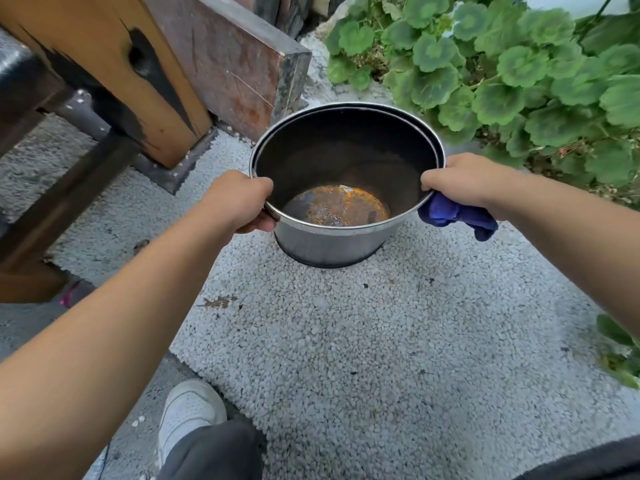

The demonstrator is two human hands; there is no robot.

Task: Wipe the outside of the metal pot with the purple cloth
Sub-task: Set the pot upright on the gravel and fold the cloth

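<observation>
A metal pot (332,242) with a dark inside and a rusty orange bottom stands upright at the centre, over pebbled paving. My left hand (239,199) grips the pot's left rim, fingers curled over the edge. My right hand (460,178) grips the right rim and also holds the purple cloth (453,214), which hangs bunched below the hand against the pot's outer right side.
A worn wooden post (114,71) and a reddish stone block (235,64) stand at the back left. Green leafy plants (502,64) fill the back right. My white shoe (187,414) and dark trouser leg are at the bottom. Pebbled paving (346,341) spreads in front.
</observation>
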